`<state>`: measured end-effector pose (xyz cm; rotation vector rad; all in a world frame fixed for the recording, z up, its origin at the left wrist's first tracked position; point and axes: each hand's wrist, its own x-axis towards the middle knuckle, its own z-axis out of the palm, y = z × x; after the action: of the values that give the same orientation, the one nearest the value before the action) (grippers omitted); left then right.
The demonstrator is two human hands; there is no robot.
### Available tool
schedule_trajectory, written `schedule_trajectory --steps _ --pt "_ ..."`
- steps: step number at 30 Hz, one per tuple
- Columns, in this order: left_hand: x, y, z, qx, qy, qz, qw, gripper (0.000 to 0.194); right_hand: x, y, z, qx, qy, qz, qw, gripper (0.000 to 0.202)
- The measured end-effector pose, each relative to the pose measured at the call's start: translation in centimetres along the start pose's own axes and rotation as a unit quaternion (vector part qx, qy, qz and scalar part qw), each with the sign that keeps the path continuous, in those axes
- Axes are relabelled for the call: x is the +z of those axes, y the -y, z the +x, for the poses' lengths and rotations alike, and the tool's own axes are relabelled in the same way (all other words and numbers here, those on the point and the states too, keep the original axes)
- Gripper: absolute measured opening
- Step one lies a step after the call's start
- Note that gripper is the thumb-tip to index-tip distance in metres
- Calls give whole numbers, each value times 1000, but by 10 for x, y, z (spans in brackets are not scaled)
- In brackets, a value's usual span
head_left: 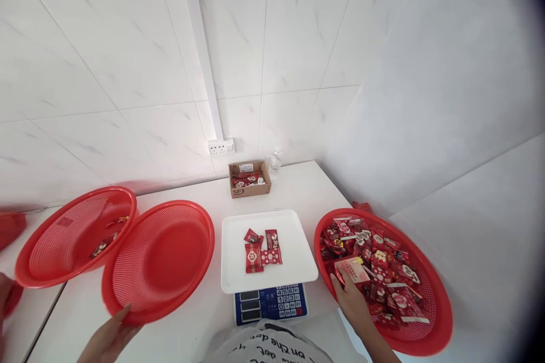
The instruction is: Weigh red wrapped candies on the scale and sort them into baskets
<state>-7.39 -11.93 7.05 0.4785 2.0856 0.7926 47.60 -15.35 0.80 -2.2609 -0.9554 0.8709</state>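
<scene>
The right hand [351, 298] reaches into the red basket of wrapped candies [430, 289] at the right of the white table [200, 317]; its fingers close on a pale pink packet [352, 270] lying on top of the heap near the basket's near-left rim. The left hand [111, 336] grips the near rim of an empty red mesh basket [159, 258], which sits tilted, its far edge lying over a second red basket [68, 238] that holds only a few sweets. Between the baskets stands a digital scale [271, 302] with a white tray [238, 272] carrying a few red candy packets [260, 249].

The packets look light, thin and crinkly, with glossy wrappers likely to slip; a pinch across the flat faces or at a sealed edge should hold best. The mesh basket seems light and somewhat flexible, best taken at its thicker rim. A small cardboard box [249, 178] and a clear glass [275, 162] stand by the wall.
</scene>
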Motion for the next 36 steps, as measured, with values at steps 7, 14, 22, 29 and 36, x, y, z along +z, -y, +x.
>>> schedule_trajectory --steps 7,14,22,29,36 --pt "77 -44 -46 -134 180 -276 935 21 -2 4 -1 -9 5 -3 1000 63" --pt "127 -60 -62 -52 261 -170 949 31 -3 2 -1 -15 3 -9 1000 61" --pt "227 -56 -86 441 196 203 852 57 -1 2 -1 -22 -5 -17 1000 60" --pt "280 -59 -97 522 230 390 723 87 1 4 -2 -18 -7 -17 1000 60" --pt "304 -68 -104 602 237 427 632 76 1 8 -5 -41 -12 -31 999 56"
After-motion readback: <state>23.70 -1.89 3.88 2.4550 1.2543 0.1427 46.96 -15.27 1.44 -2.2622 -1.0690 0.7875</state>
